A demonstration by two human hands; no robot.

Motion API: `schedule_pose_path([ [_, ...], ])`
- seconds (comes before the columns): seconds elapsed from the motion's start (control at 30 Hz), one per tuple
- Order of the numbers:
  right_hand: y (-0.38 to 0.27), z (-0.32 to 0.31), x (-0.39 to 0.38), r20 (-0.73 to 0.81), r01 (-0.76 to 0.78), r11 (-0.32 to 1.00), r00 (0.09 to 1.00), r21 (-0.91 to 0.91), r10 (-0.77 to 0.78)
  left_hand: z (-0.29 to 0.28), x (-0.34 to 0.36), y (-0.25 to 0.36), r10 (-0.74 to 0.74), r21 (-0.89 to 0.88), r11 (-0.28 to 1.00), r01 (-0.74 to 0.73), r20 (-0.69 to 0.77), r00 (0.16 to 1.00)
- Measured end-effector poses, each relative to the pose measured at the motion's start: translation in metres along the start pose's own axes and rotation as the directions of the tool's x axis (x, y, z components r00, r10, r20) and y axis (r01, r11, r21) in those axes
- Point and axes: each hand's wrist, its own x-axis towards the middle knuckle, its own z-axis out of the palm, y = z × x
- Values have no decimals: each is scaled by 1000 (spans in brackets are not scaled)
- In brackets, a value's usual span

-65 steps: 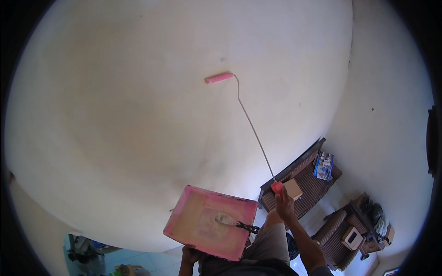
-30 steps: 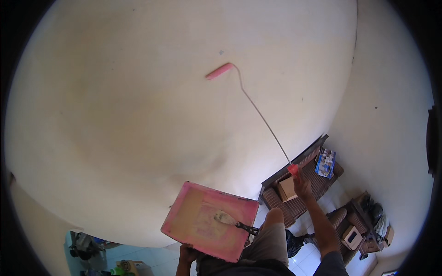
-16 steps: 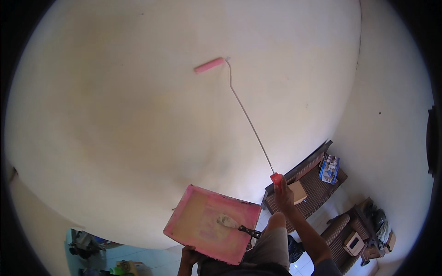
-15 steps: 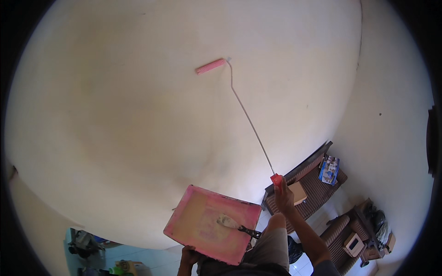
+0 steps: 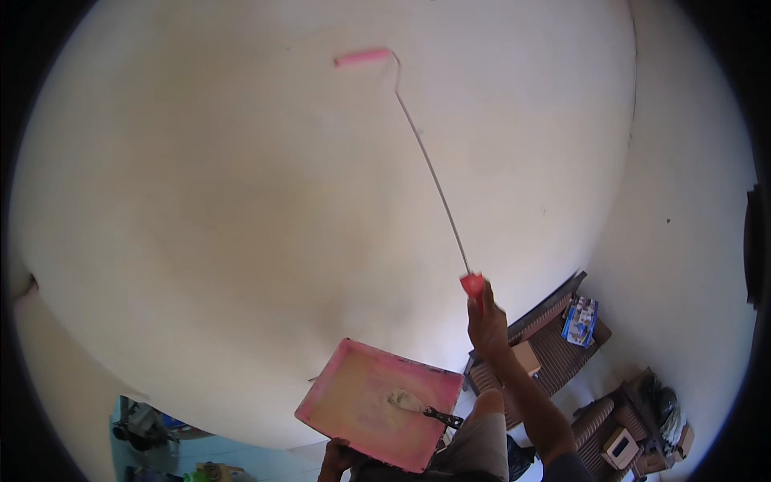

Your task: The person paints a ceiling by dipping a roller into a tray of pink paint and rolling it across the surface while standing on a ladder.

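Observation:
A long-handled paint roller (image 5: 434, 174) reaches up against the pale wall (image 5: 241, 185); its pink sleeve lies at the upper middle. My right hand (image 5: 487, 325) is closed round the roller's red grip, arm stretched forward. Low in the middle, my left hand (image 5: 340, 455) grips the near left edge of a pink-stained paint tray (image 5: 345, 394), its fingers partly hidden under the rim. Inside the tray rests a putty knife (image 5: 409, 402) with a smeared blade and a black handle that points toward the right rim.
Dark wooden seats with striped cushions (image 5: 554, 361) stand at the right, bearing a blue printed box (image 5: 580, 320) and a brown carton (image 5: 526, 358). Another striped seat (image 5: 594, 422) holds a small box. A machine (image 5: 143, 426) and a green item (image 5: 207, 474) are on the lower-left floor.
The roller has moved up the wall, and my right hand has risen with it. My left hand and the tray sit slightly lower and farther right in the view.

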Motion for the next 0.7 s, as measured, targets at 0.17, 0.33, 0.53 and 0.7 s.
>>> schedule_pose_path([
  [0.17,44,8,-26,-59,79,994,995,-79,-84,-7,8,-6,4,-24,1000,-3,39,999],
  [0.33,-13,-21,31,-134,255,964,956,-74,-263,4,0,-2,23,27,999,-25,74,997],
  [0.53,-78,-42,114,-231,379,909,881,-173,-412,1,3,-6,23,21,999,-23,23,999],
  [0.7,-128,-45,123,-237,255,960,931,-116,-276,-5,3,-7,35,29,999,-35,-7,999],
])
